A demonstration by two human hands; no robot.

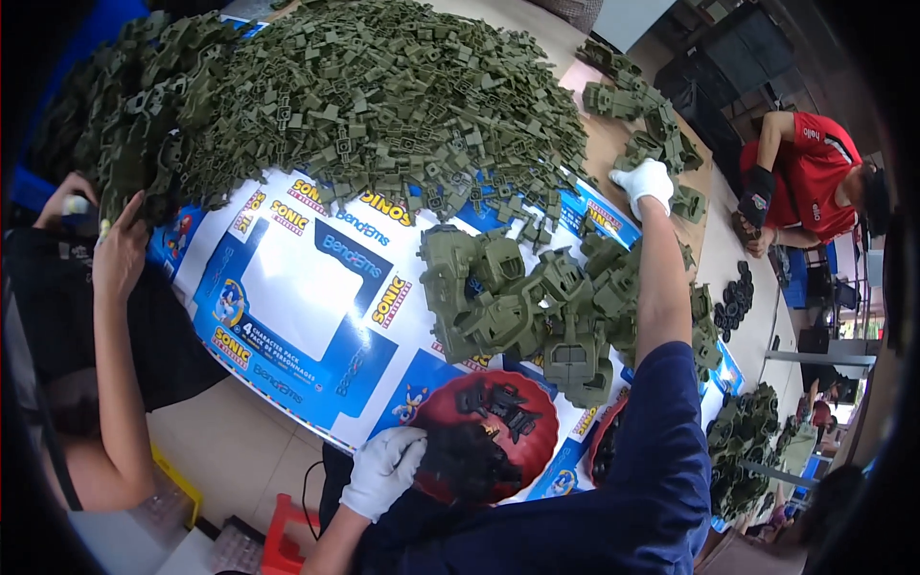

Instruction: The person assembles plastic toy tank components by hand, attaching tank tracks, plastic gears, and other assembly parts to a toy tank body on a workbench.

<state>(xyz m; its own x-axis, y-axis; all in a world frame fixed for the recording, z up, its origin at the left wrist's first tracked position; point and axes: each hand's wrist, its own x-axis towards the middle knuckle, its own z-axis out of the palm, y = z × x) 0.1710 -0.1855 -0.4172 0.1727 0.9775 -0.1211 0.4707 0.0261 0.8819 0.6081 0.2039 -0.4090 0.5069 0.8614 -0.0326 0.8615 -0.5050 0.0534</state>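
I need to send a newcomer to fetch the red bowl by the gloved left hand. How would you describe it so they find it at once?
Start from the huge heap of small olive-green plastic parts covering the far side of the table. Come toward the near edge, past the cluster of bigger green shells, to the white-gloved left hand. Beside it sits the red bowl, the only round red container fully in view, holding small black pieces.

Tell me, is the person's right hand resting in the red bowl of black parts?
No, the gloved right hand reaches far up the table among the green plastic parts, while the gloved left hand is at the red bowl.
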